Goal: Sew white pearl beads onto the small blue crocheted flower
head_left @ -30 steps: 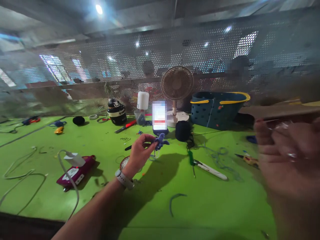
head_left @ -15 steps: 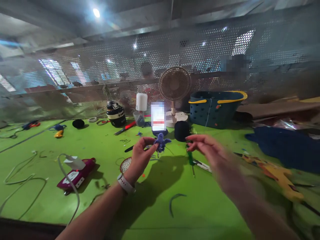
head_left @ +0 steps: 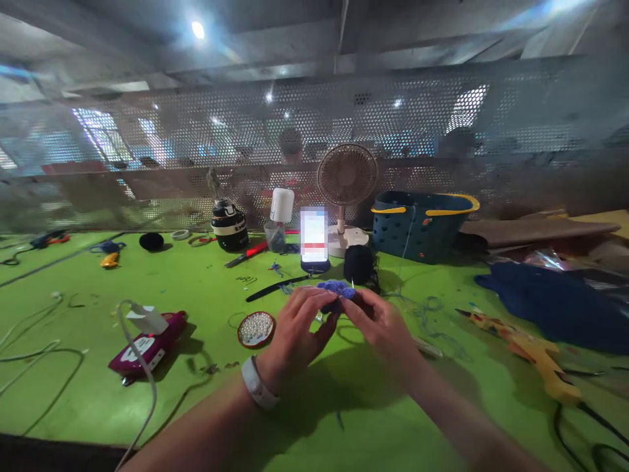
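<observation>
A small blue-purple crocheted piece [head_left: 335,288] is pinched between my two hands at the middle of the table. My left hand [head_left: 299,328], with a pale band on its wrist, closes on its left and front side. My right hand [head_left: 386,331] closes on its right side, thumb pressed to it. A thin pale sliver stands up by the right fingertips; I cannot make out what it is. Just left of my left hand lies a round red-rimmed dish [head_left: 256,329] of white pearl beads. A black ball of yarn [head_left: 358,263] sits behind my right hand.
A lit phone [head_left: 314,239] stands before a fan [head_left: 346,175]. At the back are a black bottle [head_left: 229,226] and a blue basket [head_left: 420,226]. A magenta power strip [head_left: 147,344] with cables lies left; a yellow glue gun [head_left: 535,351] and dark cloth [head_left: 545,301] lie right.
My right hand has moved left and now grips the crocheted piece together with my left hand. The piece has turned and sits slightly right and lower. The bead dish is now fully uncovered.
</observation>
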A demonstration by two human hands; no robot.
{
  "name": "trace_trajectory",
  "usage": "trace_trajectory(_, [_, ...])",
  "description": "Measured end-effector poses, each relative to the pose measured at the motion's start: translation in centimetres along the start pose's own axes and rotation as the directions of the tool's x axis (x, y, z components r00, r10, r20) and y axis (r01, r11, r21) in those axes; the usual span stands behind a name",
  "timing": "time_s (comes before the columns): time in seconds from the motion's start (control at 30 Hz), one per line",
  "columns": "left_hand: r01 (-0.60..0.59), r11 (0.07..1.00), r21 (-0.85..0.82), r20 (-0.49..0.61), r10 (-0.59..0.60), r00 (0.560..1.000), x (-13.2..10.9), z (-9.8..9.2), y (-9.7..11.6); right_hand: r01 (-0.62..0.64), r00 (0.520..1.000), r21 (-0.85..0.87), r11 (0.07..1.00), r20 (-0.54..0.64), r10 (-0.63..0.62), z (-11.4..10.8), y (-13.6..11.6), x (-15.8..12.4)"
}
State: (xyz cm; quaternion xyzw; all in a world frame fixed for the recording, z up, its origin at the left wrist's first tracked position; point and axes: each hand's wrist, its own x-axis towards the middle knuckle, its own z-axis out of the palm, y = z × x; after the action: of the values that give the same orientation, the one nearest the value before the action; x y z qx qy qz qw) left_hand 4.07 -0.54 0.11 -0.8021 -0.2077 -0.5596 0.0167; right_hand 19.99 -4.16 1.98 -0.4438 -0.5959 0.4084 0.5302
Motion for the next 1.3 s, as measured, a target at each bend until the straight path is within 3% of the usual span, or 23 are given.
trace_trajectory(0.1, [0.035, 0.993, -0.116, -0.034, -0.039, 0.999, -0.3, 0.2, 0.7, -0.030, 0.999, 0.108, 0.994, -0.030, 0.034, -0.3, 0.2, 0.2])
trace_trajectory(0.23, [0.163, 0.926, -0.341, -0.054, -0.192, 0.980, -0.6, 0.5, 1.4, -0.025, 0.999, 0.142, 0.990, -0.042, 0.031, -0.9, 0.7, 0.7])
trace_trajectory(0.33, [0.314, 0.881, -0.354, -0.069, -0.359, 0.931, 0.0, -0.1, 1.3, 0.006, 0.998, 0.113, 0.994, -0.057, 0.001, -1.3, 0.6, 0.7])
trace_trajectory(0.4, [0.460, 0.820, -0.340, -0.040, -0.501, 0.864, 0.8, -0.7, 1.0, 0.008, 0.999, 0.098, 0.995, -0.044, -0.004, -1.5, 0.4, 0.6])
trace_trajectory(0.47, [0.638, 0.662, -0.394, 0.187, -0.622, 0.761, 1.6, -1.3, 0.7, -0.008, 1.000, 0.080, 0.997, -0.014, 0.009, -1.7, 0.0, 0.3])
trace_trajectory(0.53, [0.779, 0.427, -0.459, 0.471, -0.626, 0.621, 2.1, -1.6, 0.4, -0.029, 0.999, 0.055, 0.998, 0.019, 0.028, -1.9, -0.2, 0.2])
trace_trajectory(0.6, [0.827, 0.251, -0.503, 0.611, -0.574, 0.545, 2.3, -1.6, 0.2, -0.053, 0.998, 0.029, 0.998, 0.031, 0.052, -2.0, -0.2, 0.2])
trace_trajectory(0.73, [0.793, 0.142, -0.592, 0.614, -0.558, 0.559, 1.7, -1.1, 0.0, -0.082, 0.997, 0.026, 0.996, -0.002, 0.082, -1.9, 0.0, 0.6])
trace_trajectory(1.03, [0.721, 0.196, -0.665, 0.524, -0.566, 0.637, 1.2, -0.3, -0.2, 0.026, 1.000, -0.085, 0.996, -0.012, -0.027, -2.0, 0.3, 0.4])
trace_trajectory(1.3, [0.778, 0.247, -0.577, 0.593, -0.529, 0.607, 1.2, -0.7, -0.1, 0.203, 0.974, -0.258, 0.944, -0.046, -0.222, -1.7, 0.7, -0.1])
